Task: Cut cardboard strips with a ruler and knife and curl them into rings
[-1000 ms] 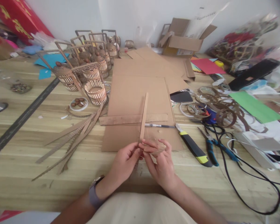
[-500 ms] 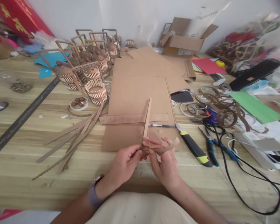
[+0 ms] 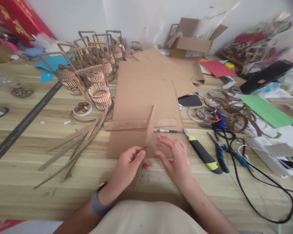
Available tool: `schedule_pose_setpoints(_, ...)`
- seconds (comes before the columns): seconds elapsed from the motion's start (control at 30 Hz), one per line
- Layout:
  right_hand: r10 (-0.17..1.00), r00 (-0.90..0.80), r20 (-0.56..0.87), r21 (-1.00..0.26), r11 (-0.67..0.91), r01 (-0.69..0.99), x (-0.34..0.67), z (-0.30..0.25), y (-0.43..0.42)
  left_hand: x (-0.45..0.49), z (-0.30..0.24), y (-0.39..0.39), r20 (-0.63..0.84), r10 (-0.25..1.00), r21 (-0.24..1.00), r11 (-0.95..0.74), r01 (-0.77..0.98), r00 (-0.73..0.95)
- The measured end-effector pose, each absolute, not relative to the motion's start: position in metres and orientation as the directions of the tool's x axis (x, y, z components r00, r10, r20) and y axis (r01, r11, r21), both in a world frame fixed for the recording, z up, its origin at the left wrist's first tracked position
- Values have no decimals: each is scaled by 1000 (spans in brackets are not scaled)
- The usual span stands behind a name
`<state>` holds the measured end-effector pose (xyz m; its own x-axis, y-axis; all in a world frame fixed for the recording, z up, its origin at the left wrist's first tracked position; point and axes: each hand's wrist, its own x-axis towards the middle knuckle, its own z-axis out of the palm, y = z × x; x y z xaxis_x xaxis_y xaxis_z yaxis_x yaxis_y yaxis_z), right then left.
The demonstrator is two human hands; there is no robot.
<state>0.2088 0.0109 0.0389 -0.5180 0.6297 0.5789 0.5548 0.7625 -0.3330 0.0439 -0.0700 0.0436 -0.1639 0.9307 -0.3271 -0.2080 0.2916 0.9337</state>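
Between the thumb and fingers of my left hand [image 3: 130,165] is a narrow cardboard strip [image 3: 150,130]. One end of it points up and away over the cardboard sheet [image 3: 146,94]; the other hangs below the hand, showing a ridged side. My right hand [image 3: 175,157] is just to the right of the strip, thumb and fingers apart, holding nothing. Across the sheet lies a wider flat cardboard piece [image 3: 127,124], partly under the held strip. A pen [image 3: 168,131] lies alongside it. To the right of my right hand is a utility knife [image 3: 202,152] with its blade out.
Pliers [image 3: 221,154] and a looping black cable [image 3: 239,182] lie at the right, below curled cardboard rings [image 3: 236,122]. Loose strips [image 3: 80,146] fan out at the left. Behind them stand several small handled baskets [image 3: 100,94] and a dish of brown beads [image 3: 82,107].
My right hand has let go of the strip and moved slightly right, its fingers spreading. The strip's lower end, earlier bent toward the right hand, now hangs below my left hand.
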Motion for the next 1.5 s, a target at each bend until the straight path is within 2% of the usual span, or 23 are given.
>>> schedule_pose_setpoints(0.07,689,-489,534,-234,677,698,226,41,25,43,45,-69,-347,915,927,301,-224,-205)
schedule_pose_setpoints(0.17,863,-322,390,-30,361,932,258,37,45,43,47,-69,-357,905,921,300,-250,-230)
schedule_pose_setpoints(0.23,947,-222,233,103,203,974,277,30,56,43,47,-69,-361,901,917,297,-265,-240)
schedule_pose_setpoints(0.33,977,-198,81,185,181,966,296,19,67,43,48,-69,-369,894,913,297,-281,-254)
schedule_pose_setpoints(0.4,960,-250,123,146,232,962,301,16,70,43,49,-69,-372,892,912,301,-277,-255)
schedule_pose_setpoints(0.53,852,-393,344,-73,442,894,290,32,53,42,51,-69,-350,898,927,292,-234,-266)
schedule_pose_setpoints(0.57,819,-458,346,-123,523,843,282,39,44,42,52,-69,-341,899,932,285,-223,-275)
schedule_pose_setpoints(0.67,730,-645,225,-264,683,681,256,58,16,42,53,-70,-329,894,940,278,-199,-304)
schedule_pose_setpoints(0.77,637,-748,185,-329,758,564,233,66,-2,42,53,-71,-326,892,942,278,-189,-313)
schedule_pose_setpoints(1.23,519,-841,152,-229,846,481,214,75,3,43,49,-73,-289,926,956,265,-126,-242)
schedule_pose_setpoints(1.5,505,-853,130,-213,855,474,214,76,6,42,49,-73,-286,931,958,274,-84,-228)
